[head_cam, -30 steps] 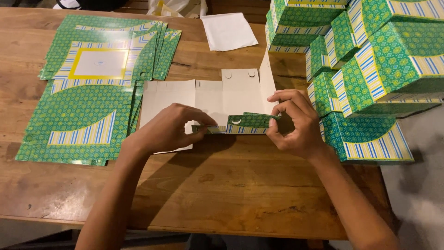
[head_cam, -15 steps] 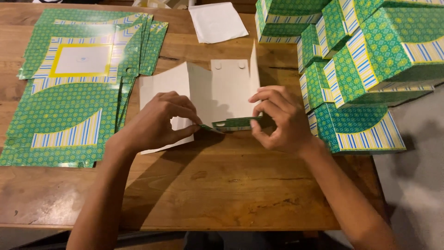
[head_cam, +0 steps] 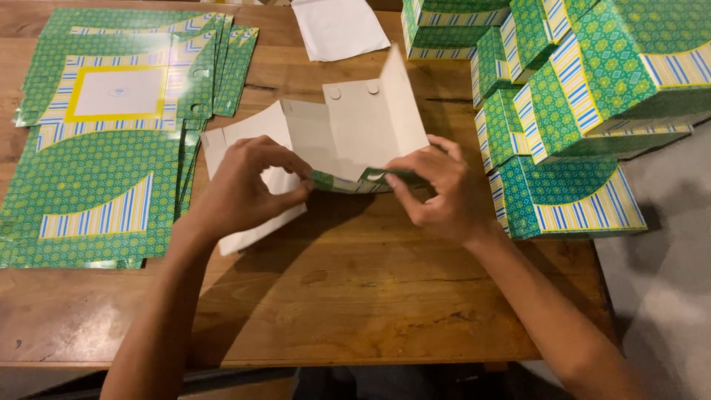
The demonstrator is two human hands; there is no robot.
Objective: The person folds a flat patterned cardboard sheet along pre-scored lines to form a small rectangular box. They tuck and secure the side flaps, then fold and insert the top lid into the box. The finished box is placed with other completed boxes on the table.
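The half-folded carton blank [head_cam: 348, 141] lies on the table [head_cam: 355, 296] centre, its green front flap pinched at either end between the closed left grip [head_cam: 248, 189] and right grip [head_cam: 437, 189].

Table [head_cam: 355, 296]: worn, grained wood with a dull sheen; half-folded box blank [head_cam: 348, 137]: matt grey-white card inside, glossy green print outside; flat sheets [head_cam: 104, 148] at left and folded boxes [head_cam: 585, 96] at right: glossy printed card.
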